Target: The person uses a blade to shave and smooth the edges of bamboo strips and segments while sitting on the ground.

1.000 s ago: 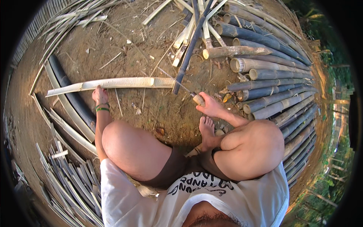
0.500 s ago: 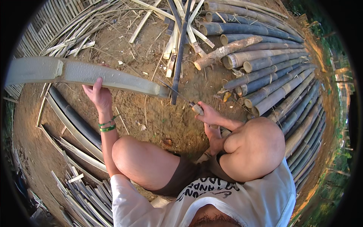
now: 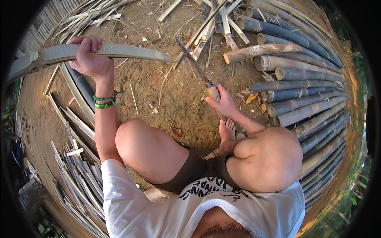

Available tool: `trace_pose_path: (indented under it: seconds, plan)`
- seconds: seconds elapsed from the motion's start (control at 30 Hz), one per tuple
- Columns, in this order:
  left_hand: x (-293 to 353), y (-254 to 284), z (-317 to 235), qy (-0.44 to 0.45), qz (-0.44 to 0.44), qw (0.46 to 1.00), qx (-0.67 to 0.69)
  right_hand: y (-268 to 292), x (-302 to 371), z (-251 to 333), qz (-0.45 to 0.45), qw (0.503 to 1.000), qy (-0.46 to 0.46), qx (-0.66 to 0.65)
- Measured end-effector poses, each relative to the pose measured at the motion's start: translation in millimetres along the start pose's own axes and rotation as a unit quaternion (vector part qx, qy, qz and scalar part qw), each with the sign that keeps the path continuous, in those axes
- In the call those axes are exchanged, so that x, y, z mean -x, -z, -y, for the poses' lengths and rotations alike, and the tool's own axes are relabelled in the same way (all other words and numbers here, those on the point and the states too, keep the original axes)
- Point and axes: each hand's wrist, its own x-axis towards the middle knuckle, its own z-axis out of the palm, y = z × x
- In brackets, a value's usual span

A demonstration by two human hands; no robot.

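A long split bamboo strip point(image 3: 133, 52) stretches in from the left edge, its pale side partly showing. My left hand point(image 3: 92, 58), with green bands on the wrist, is wrapped round it a good way back from its right end. My right hand point(image 3: 225, 102) grips the wooden handle of a machete point(image 3: 197, 68). Its dark blade slants up and left, the tip near the strip's right end. In this view the blade overlaps a dark bamboo piece point(image 3: 195, 39) beyond; whether they touch, I cannot tell.
Many whole bamboo poles point(image 3: 305, 73) lie stacked along the right. Split strips point(image 3: 81, 174) are piled at lower left, and curved bamboo halves point(image 3: 81, 89) lie nearer. More cut pieces point(image 3: 226, 29) sit at the far middle. My bare foot point(image 3: 227, 131) rests on the dirt ground.
My left hand has risen and its fingers now wrap over the strip, which has tilted more onto its edge. The machete has swung more upright, showing more of its blade. The view has shifted.
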Motion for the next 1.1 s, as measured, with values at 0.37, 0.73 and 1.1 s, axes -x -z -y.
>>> trace_pose_path:
  seconds: [0.37, 0.73, 1.1]
  plan:
    - [21.9, 8.9, 33.3, -0.139, -0.009, 0.956, -0.26, -47.0, -36.7, -12.7, 0.101, 0.992, -0.076, -0.004]
    - [1.7, 27.0, 38.8, -0.133, -0.033, 0.956, -0.261, -108.1, -92.8, 28.2, 0.082, 0.995, 0.035, -0.045]
    - [1.3, 39.6, 17.7, -0.101, -0.045, 0.974, -0.195, -97.0, -94.5, 19.5, 0.148, 0.971, -0.162, -0.094]
